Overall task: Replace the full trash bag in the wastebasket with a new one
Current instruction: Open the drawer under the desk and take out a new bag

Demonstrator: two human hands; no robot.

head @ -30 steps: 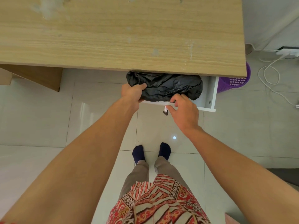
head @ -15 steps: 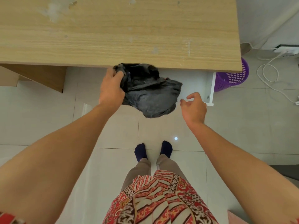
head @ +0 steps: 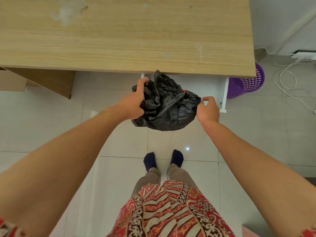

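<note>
Black plastic, a crumpled trash bag (head: 168, 106), hangs over the floor just near of the counter (head: 119, 35) edge and the open white drawer (head: 224, 93). The left hand (head: 132, 103) has its fingers clamped on the bag's left side; the right hand (head: 207, 111) touches its right edge, fingers loosely curled, though whether they pinch it I cannot tell. The bundle's long axis runs roughly left to right, with a peak pointing far. Judging by this, unfolding and lining the purple wastebasket (head: 246, 82), far right, remain.

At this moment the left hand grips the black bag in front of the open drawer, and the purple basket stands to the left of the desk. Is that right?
Not quite. In the head view the purple basket stands at the right end of the desk, not the left. The rest holds: the left hand grips the black bag in front of the open drawer.
</note>
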